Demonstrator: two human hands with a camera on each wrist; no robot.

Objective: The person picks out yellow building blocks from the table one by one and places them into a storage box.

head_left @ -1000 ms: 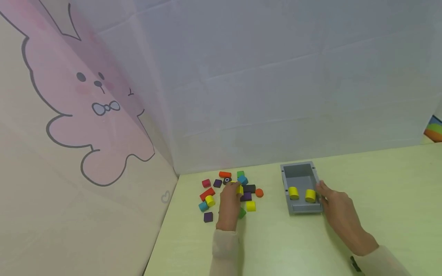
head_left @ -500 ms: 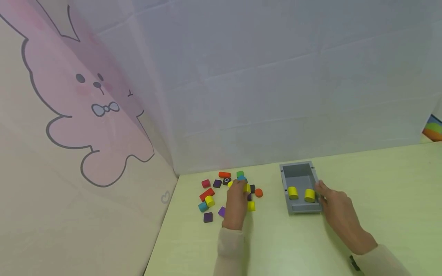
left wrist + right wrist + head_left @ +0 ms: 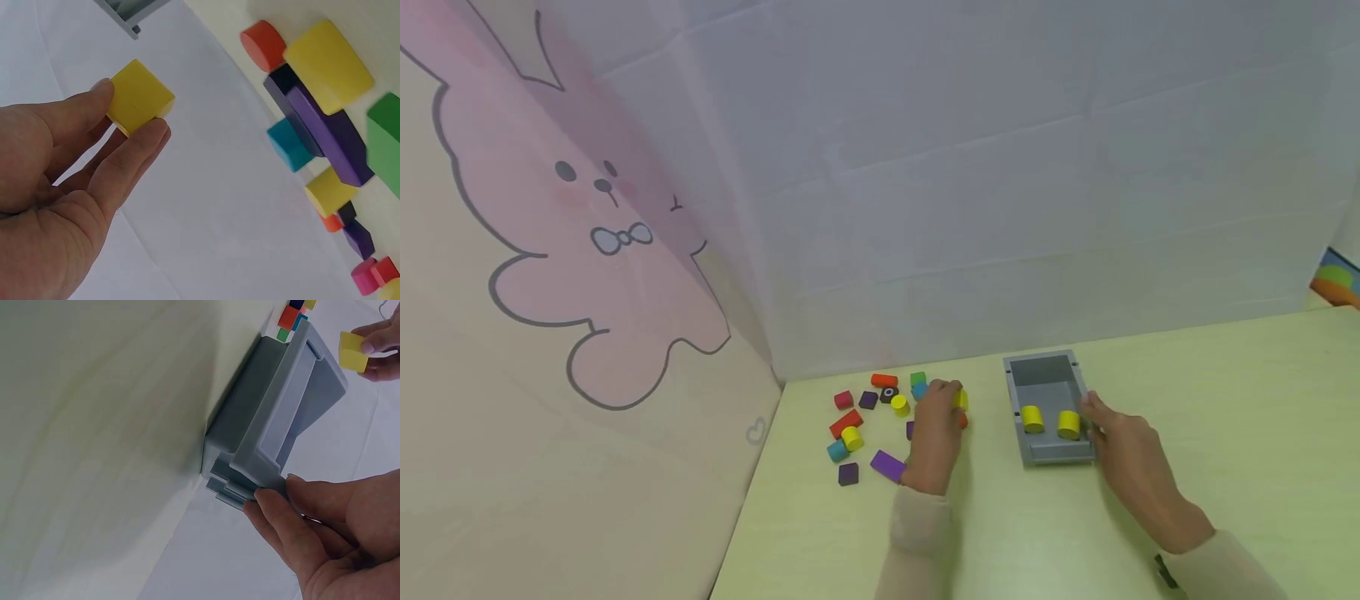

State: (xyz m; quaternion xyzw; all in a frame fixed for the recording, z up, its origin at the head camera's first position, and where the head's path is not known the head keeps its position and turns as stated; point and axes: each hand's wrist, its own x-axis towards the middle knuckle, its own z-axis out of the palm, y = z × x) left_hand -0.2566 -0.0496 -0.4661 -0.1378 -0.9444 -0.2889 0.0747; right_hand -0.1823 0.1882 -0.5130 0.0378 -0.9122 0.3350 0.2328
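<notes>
My left hand (image 3: 934,437) pinches a yellow cube (image 3: 140,99) between thumb and fingertips, held above the loose blocks. In the right wrist view the same yellow cube (image 3: 353,352) shows near the far end of a grey bin. My right hand (image 3: 1138,471) grips the right side rim of that grey bin (image 3: 1060,454), thumb on one side and fingers on the other. Inside the bin, near its front end, a yellow cylinder (image 3: 1032,419) stands apart from a second yellow cylinder (image 3: 1069,425). The left hand covers several blocks in the head view.
Loose wooden blocks lie left of the bin: a purple block (image 3: 888,466), a red block (image 3: 846,423), a yellow cylinder (image 3: 900,406), a green block (image 3: 386,140) and several others. A pale cloth wall (image 3: 1000,208) stands behind the table (image 3: 1210,400).
My left hand has moved right toward the bin with the yellow cube, uncovering a yellow cylinder and the purple block. My right hand stays on the bin.
</notes>
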